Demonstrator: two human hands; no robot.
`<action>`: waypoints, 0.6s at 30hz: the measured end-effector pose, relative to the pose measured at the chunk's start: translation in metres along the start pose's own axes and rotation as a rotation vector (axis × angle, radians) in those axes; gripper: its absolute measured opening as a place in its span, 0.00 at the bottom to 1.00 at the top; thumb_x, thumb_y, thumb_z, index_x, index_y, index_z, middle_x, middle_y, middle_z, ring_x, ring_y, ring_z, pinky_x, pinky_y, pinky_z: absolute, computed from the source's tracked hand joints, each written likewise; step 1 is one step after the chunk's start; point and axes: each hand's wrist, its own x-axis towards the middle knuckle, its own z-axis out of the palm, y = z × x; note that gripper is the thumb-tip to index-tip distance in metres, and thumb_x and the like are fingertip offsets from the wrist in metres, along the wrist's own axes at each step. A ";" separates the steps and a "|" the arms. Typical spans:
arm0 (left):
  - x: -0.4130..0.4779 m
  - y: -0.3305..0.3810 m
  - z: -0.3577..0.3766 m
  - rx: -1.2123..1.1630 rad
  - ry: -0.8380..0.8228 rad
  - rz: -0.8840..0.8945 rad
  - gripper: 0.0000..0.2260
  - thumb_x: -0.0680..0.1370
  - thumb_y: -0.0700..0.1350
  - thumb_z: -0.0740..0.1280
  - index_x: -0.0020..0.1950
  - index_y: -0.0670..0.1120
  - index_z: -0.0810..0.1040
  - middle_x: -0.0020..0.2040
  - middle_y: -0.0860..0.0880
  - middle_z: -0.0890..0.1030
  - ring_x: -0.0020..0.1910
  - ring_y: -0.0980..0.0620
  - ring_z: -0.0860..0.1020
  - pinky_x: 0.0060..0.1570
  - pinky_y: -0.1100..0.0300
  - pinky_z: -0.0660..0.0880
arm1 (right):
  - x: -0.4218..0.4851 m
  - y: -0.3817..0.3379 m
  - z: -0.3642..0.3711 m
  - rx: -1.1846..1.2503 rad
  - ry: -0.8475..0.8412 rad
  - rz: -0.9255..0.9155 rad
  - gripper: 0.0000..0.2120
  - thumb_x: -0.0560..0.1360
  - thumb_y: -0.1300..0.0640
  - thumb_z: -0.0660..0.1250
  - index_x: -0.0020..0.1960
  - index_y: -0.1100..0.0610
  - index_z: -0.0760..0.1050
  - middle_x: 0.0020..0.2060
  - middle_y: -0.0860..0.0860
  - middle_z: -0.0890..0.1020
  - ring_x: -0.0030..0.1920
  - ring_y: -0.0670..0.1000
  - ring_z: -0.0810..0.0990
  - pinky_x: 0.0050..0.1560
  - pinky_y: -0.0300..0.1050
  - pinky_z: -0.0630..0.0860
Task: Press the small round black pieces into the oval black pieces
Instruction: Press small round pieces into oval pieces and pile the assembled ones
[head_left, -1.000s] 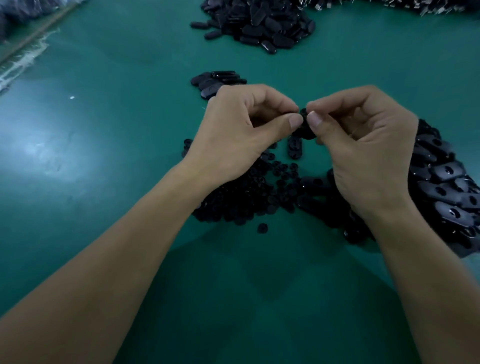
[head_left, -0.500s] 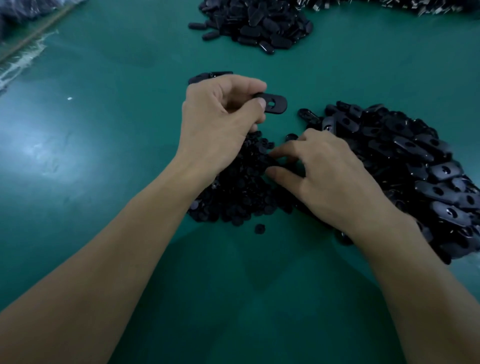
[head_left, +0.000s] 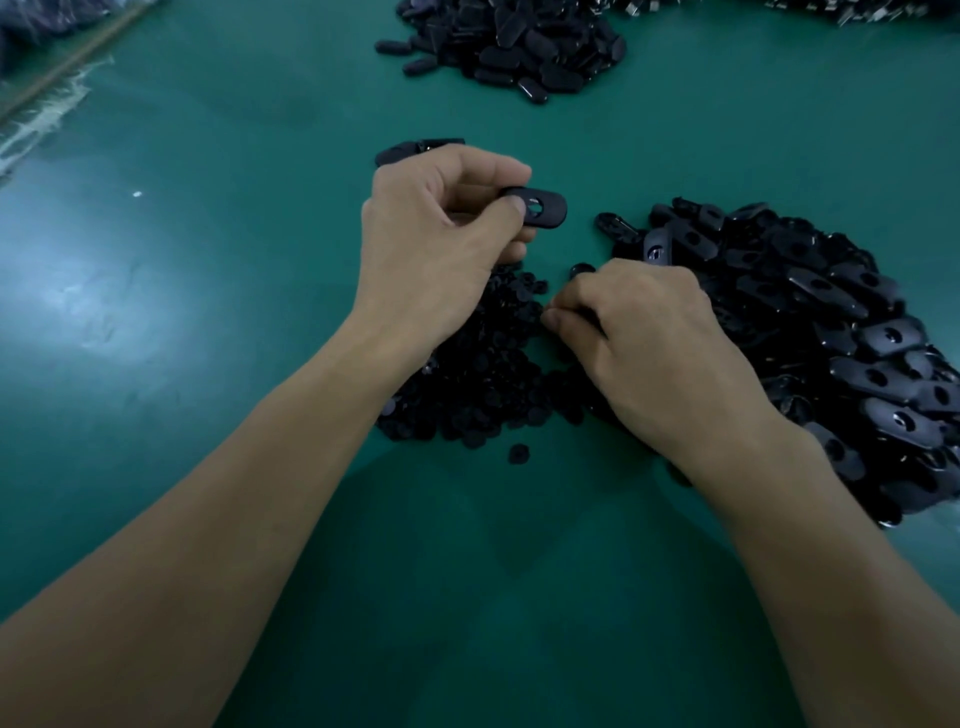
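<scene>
Green matting covers the counter (head_left: 208, 364), with crumpled clear plastic (head_left: 47, 119) at its far left edge; three dark heaps lie on it, and no brand, label or writing can be read on anything.

Nearest the person lies the pile of small round black pieces (head_left: 483, 384), one stray round piece (head_left: 518, 453) just off its near edge; to the right spreads the big heap of oval black pieces (head_left: 831, 322), each with a hole; a further heap of ovals (head_left: 519, 47) sits well apart at the far side, and a short stack of ovals (head_left: 415, 148) peeks out behind the left knuckles.

The left hand (head_left: 436, 244) hovers above the far edge of the round pile; its grip is narrow, thumb and curled fingers pinching one end of a single oval piece (head_left: 543, 208); the long axis of that oval runs left to right, its free end toward the right-hand heap, its hole facing up just beside the thumb tip.

The right hand (head_left: 654, 338) is down on the round pile, fingertips drawn close together; whether that grip has a round piece between them I cannot tell.

The held oval lies beyond and slightly left of the right fingertips, near but apart; the right hand is likely the one to carry a round piece up to the exposed hole.
</scene>
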 end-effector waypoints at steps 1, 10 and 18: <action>0.000 0.000 0.000 0.003 -0.001 0.001 0.08 0.77 0.34 0.70 0.47 0.47 0.83 0.37 0.53 0.85 0.40 0.50 0.86 0.43 0.57 0.83 | 0.000 0.000 0.001 0.006 0.007 0.002 0.13 0.83 0.50 0.62 0.52 0.58 0.81 0.43 0.52 0.77 0.45 0.58 0.77 0.46 0.55 0.75; 0.000 -0.002 0.000 0.074 -0.014 0.027 0.08 0.76 0.35 0.71 0.49 0.47 0.83 0.41 0.50 0.86 0.40 0.51 0.87 0.46 0.53 0.84 | 0.000 -0.002 0.002 0.209 0.195 0.065 0.06 0.83 0.56 0.60 0.49 0.55 0.73 0.37 0.46 0.77 0.36 0.46 0.75 0.38 0.44 0.71; -0.001 -0.002 0.001 0.161 -0.052 0.063 0.08 0.74 0.39 0.74 0.45 0.52 0.83 0.40 0.50 0.85 0.40 0.49 0.86 0.48 0.48 0.84 | 0.000 -0.002 0.000 0.256 0.307 0.044 0.10 0.79 0.60 0.66 0.59 0.57 0.81 0.40 0.46 0.82 0.41 0.43 0.77 0.45 0.27 0.71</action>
